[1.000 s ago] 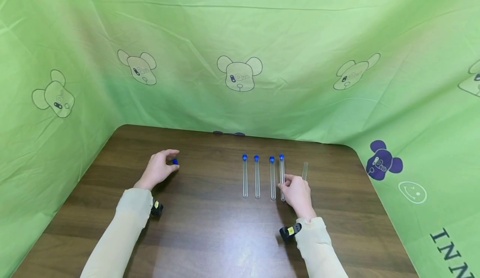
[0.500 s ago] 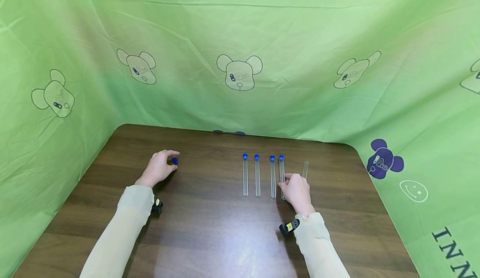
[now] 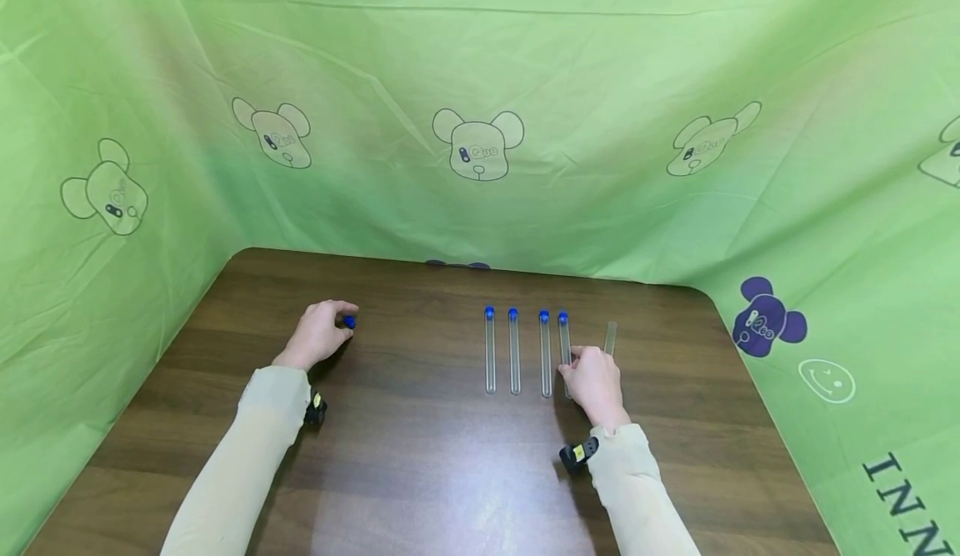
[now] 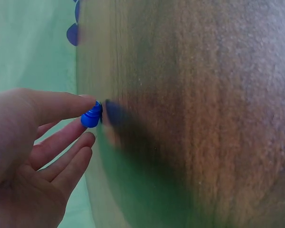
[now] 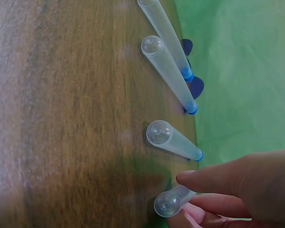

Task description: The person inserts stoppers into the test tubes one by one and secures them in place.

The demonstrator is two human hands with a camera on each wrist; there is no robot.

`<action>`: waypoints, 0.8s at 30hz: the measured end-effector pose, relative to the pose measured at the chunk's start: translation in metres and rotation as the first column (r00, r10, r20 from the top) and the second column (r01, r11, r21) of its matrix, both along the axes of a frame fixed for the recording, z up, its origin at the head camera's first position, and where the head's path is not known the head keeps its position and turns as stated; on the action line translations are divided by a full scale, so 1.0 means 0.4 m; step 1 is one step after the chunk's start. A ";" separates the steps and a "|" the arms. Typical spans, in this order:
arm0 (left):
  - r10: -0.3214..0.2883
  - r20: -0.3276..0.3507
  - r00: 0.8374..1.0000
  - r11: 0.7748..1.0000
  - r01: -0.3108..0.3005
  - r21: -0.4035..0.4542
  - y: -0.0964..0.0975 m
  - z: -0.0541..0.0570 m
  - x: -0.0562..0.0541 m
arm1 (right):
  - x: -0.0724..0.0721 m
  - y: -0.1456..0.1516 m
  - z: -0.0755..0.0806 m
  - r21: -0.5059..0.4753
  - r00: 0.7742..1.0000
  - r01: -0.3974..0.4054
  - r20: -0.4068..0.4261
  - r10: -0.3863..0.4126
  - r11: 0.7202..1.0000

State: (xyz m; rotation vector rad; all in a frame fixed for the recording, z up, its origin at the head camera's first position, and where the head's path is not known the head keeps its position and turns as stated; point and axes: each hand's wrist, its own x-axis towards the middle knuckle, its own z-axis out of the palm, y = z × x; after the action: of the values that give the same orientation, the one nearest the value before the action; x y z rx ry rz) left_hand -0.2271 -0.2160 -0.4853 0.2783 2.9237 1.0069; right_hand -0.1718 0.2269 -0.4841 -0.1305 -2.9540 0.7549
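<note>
On the left, my left hand [image 3: 317, 335] pinches a small blue ribbed cap [image 4: 91, 115] between thumb and finger, low over the table. My right hand [image 3: 595, 383] grips the lower part of a clear test tube [image 3: 565, 335] with a blue cap, which lies on the wood. Its rounded end [image 5: 167, 204] shows between thumb and fingers in the right wrist view. Left of it lie three more capped tubes: one close by [image 3: 545, 360], then a second [image 3: 514, 356] and a third [image 3: 491, 356]. Another tube [image 3: 611, 338], without a visible cap, is partly hidden behind my right hand.
The brown wooden table [image 3: 420, 448] has rounded far corners. Green cloth [image 3: 480, 222] printed with bear heads hangs along its back and both sides. Black cameras sit at the left wrist [image 3: 316, 408] and the right wrist [image 3: 578, 454].
The fingers of my left hand have closed in slightly on the blue cap. The tube in my right hand has shifted a little toward me, and its cap now lines up with its neighbour's.
</note>
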 end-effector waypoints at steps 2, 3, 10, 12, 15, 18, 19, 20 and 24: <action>0.004 -0.003 1.000 1.000 -0.004 -0.001 0.000 -0.001 0.000 | 0.001 0.000 0.000 0.004 1.000 -0.002 -0.003 0.002 1.000; 0.008 -0.002 1.000 1.000 -0.008 0.000 0.001 -0.001 0.000 | 0.002 0.000 0.000 0.006 1.000 -0.003 -0.003 0.003 1.000; 0.023 0.005 1.000 1.000 -0.023 -0.001 0.005 -0.003 -0.002 | 0.005 0.000 0.004 0.018 1.000 0.002 -0.007 -0.002 1.000; 0.027 0.004 1.000 1.000 -0.027 -0.007 0.005 -0.005 -0.003 | 0.005 0.000 0.005 0.017 1.000 0.004 -0.006 -0.003 1.000; 0.038 0.001 0.999 0.999 -0.038 -0.016 0.006 -0.008 -0.004 | 0.007 -0.002 0.008 0.016 1.000 0.002 -0.007 -0.001 1.000; 0.047 -0.004 0.999 0.999 -0.047 -0.017 0.008 -0.009 -0.004 | 0.008 -0.003 0.011 0.017 1.000 0.002 -0.010 -0.002 1.000; 0.048 -0.008 0.999 0.999 -0.048 -0.017 0.009 -0.008 -0.004 | 0.007 -0.003 0.011 0.020 1.000 0.000 -0.010 0.000 1.000; 0.049 -0.012 0.999 0.999 -0.049 -0.019 0.010 -0.008 -0.003 | 0.006 -0.003 0.012 0.022 1.000 -0.001 -0.009 0.001 1.000; 0.050 -0.020 0.999 0.998 -0.051 -0.028 0.014 -0.008 -0.005 | 0.005 0.002 0.008 0.029 1.000 -0.002 -0.010 0.002 1.000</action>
State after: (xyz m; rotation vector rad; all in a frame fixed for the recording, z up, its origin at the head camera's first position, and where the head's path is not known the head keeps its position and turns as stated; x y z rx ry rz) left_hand -0.2290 -0.2104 -0.4884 0.2148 2.9737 0.9734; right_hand -0.1697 0.2277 -0.4807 -0.1215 -2.9548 0.7107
